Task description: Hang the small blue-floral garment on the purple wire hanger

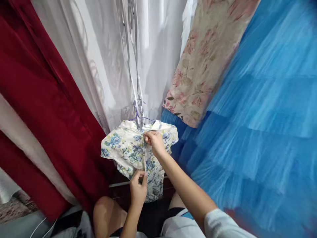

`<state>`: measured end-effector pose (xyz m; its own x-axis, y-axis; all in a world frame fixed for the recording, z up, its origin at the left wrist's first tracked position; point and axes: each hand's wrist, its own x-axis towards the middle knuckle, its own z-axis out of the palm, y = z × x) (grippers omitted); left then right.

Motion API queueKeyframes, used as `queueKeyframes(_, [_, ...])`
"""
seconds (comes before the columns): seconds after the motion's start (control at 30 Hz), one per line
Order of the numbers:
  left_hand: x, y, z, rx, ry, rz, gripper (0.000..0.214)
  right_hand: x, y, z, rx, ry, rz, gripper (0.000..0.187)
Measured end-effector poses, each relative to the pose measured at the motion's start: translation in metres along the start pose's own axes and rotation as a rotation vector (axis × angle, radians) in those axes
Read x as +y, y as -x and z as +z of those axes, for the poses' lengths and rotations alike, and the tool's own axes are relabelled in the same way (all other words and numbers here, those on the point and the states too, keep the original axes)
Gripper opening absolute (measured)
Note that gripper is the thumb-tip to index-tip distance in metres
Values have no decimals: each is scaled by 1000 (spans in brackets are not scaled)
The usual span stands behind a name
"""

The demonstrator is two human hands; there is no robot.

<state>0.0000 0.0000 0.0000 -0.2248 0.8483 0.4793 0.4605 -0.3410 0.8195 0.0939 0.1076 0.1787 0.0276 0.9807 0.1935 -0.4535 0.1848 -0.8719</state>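
Note:
A small white garment with blue flowers [128,148] hangs on a thin purple hanger [137,114] in front of me. My right hand [155,142] pinches the fabric near the collar, just under the hanger. My left hand [138,188] is closed on the garment's front lower down, fingers pinched together. Both hands grip along the garment's front opening.
A dark red curtain [42,109] fills the left, with a sheer white curtain [104,66] behind the garment. A pink-flowered cloth [205,56] hangs at upper right beside a wide blue tulle fabric [260,115]. My bare knee [105,211] is below.

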Motion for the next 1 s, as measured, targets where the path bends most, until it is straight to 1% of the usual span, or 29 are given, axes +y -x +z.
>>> queueKeyframes(0.1, [-3,2,1,-73,-14,32,19,-12,-20,17,6,-11,14,17])
queueKeyframes(0.17, [-8,6,-1,-125,-9,52,20,-18,-27,24,4,-13,15,15])
queueKeyframes(0.27, [-16,5,-9,-174,6,68,21,-21,-25,26,-21,-1,1,14])
queueKeyframes(0.33, [-14,-10,-20,-155,19,90,18,-18,-17,23,-49,18,-13,13])
queueKeyframes(0.37, [-9,-24,-26,-122,25,108,19,-16,-12,22,-59,28,-22,13])
queueKeyframes(0.43, [11,-60,-39,-13,34,155,27,-13,-1,19,-71,44,-39,13])
queueKeyframes(0.5, [41,-101,-52,82,26,214,35,-13,10,16,-79,58,-64,15])
queueKeyframes(0.53, [57,-120,-57,104,37,264,37,-14,15,14,-85,67,-85,16])
queueKeyframes(0.57, [73,-137,-61,91,35,327,36,-16,19,13,-91,80,-114,17])
queueKeyframes(0.6, [87,-150,-63,54,18,392,33,-18,21,12,-96,98,-145,19])
queueKeyframes(0.67, [111,-165,-63,38,-42,520,24,-20,23,11,-90,146,-200,21])
queueKeyframes(0.73, [126,-169,-58,86,-96,592,20,-16,19,9,-63,199,-207,23])
queueKeyframes(0.8, [135,-169,-54,170,-109,596,17,-7,14,6,-25,247,-174,22])
queueKeyframes(0.87, [135,-172,-57,268,-70,546,17,7,13,1,2,277,-136,21])
queueKeyframes(0.93, [125,-182,-69,381,13,461,19,20,19,-7,11,287,-105,21])
queueKeyframes(1.0, [102,-195,-88,488,135,326,21,29,33,-17,-2,287,-75,24])
